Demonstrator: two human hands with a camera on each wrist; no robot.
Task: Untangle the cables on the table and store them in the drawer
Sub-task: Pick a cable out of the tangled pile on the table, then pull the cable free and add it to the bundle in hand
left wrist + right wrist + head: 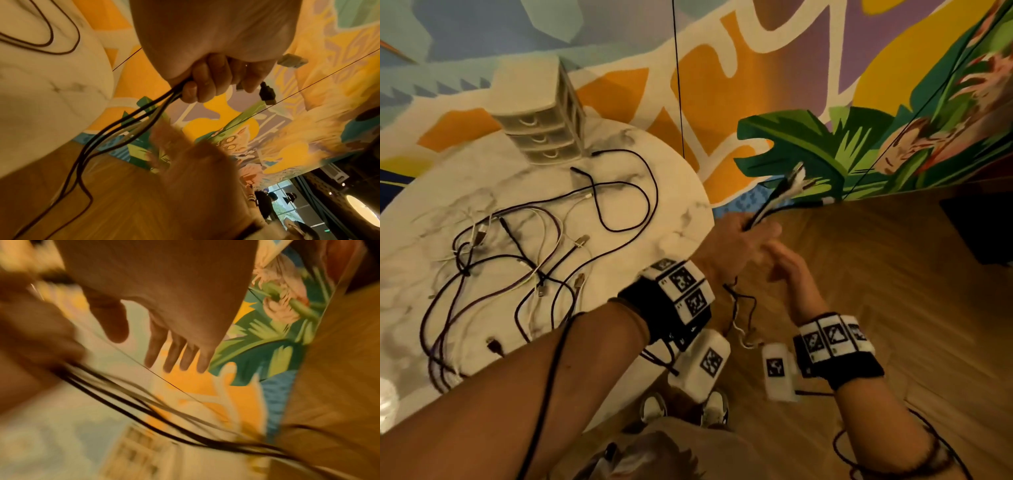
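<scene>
The left hand (736,246) is held out past the right edge of the tabletop, its fingers (205,84) curled tight around a bundle of cables (774,202). The plug ends stick up beyond the fist, and the loose lengths hang down below the wrist toward the floor. The right hand (787,263) hovers just beside the left, fingers (174,353) straight and spread, holding nothing; the wrist view is blurred.

The table (681,192) is round with a white marbled top. It stands on a wooden floor (893,291) in front of a wall painted with a bright mural (808,137) of leaves and orange shapes.

A tangle of dark and white cables (524,260) lies spread over the middle of the tabletop, reaching to its near edge. A small drawer unit (544,120) with three closed drawers stands at the far edge, with one cable end lying just beside its base. The left forearm crosses over the near right part of the tabletop.
</scene>
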